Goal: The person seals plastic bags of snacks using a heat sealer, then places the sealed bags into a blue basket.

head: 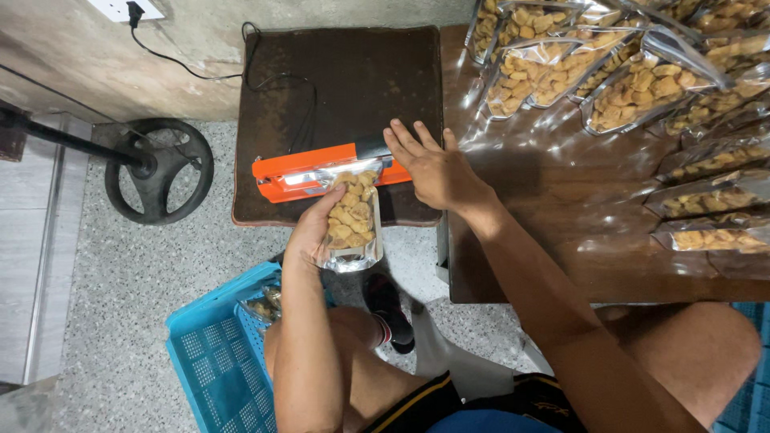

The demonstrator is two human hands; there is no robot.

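**Foil pouch under an orange sealing bar**

A glossy pouch, silver foil at its edges with a clear front, shows lumpy golden-brown snack pieces packed inside. Its top edge lies tucked into the long, narrow orange heat sealer, while its rounded bottom hangs off the front edge of the dark, worn brown surface that carries the sealer. The left hand grasps the pouch from its left side, thumb curled against the film. The right hand lies flat, fingers spread and released, pressing down on the black end of the sealer's bar; it holds nothing.

A thin black cord loops from the sealer across the surface to a white wall socket on a rough, stained concrete wall. To the right, a smooth reddish-brown wooden table carries overlapping rows of filled pouches of the same kind, their film catching shiny highlights. Below the left forearm, a bright blue plastic crate with a perforated grid bottom stands on the speckled grey floor, with a pouch or two lying in its corner. Further left, a round black base with spokes rests on the floor.
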